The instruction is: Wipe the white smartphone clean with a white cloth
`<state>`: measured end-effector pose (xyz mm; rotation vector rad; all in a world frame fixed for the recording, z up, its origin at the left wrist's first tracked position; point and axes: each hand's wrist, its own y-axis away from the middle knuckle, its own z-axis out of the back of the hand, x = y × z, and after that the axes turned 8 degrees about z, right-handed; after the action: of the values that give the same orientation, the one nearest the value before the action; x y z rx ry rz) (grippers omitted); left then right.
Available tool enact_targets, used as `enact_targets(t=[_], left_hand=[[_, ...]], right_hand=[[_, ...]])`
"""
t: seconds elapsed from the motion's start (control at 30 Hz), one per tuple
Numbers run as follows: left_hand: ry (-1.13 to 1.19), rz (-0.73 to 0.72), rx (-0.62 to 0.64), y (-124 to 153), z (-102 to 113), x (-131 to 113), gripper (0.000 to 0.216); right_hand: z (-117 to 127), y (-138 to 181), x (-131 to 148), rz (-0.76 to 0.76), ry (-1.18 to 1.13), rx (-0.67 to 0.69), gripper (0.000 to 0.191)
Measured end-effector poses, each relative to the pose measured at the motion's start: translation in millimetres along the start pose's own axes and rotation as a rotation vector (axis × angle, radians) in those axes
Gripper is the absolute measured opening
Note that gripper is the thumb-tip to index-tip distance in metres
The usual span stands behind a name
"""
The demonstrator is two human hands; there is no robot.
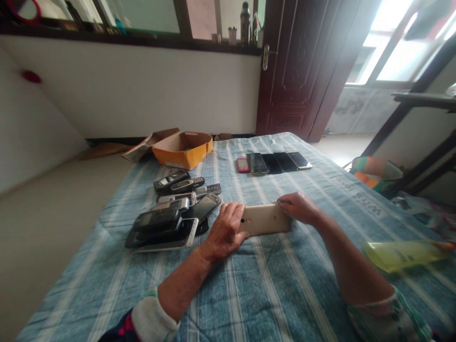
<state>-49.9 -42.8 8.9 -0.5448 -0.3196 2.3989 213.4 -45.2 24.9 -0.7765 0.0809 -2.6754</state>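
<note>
A gold smartphone [265,220] shows its back, with the camera and a round sensor near its left end. My left hand [228,228] grips that end, thumb along the near edge and fingers over the far edge. At the opposite end, my right hand [297,207] pinches the phone's far right corner; some of its fingers are hidden. Just left of my left hand lies a heap of old mobile phones [158,219], both keypad and touchscreen kinds. Beyond my hands, several dark smartphones [274,163] lie in a row beside a small red-edged item [243,165].
An open orange cardboard box [192,156] stands at the table's far left. The table wears a blue striped cloth [228,294]. A yellow translucent bottle-like object [406,255] lies at the right edge. Behind are a dark red door [295,71] and a ledge holding a flask [245,23].
</note>
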Motion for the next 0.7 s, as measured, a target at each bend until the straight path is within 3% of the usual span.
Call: enact_targets(t=[0.47, 0.7], left_hand=[[0.039, 0.041, 0.034, 0, 1, 0, 0.061], [0.057, 0.061, 0.05, -2, 1, 0, 0.061]], right_hand=[[-4, 2, -9, -0.266, -0.259, -0.012, 0.027], [-2, 6, -12, -0.283, -0.229, 0.052, 0.028]])
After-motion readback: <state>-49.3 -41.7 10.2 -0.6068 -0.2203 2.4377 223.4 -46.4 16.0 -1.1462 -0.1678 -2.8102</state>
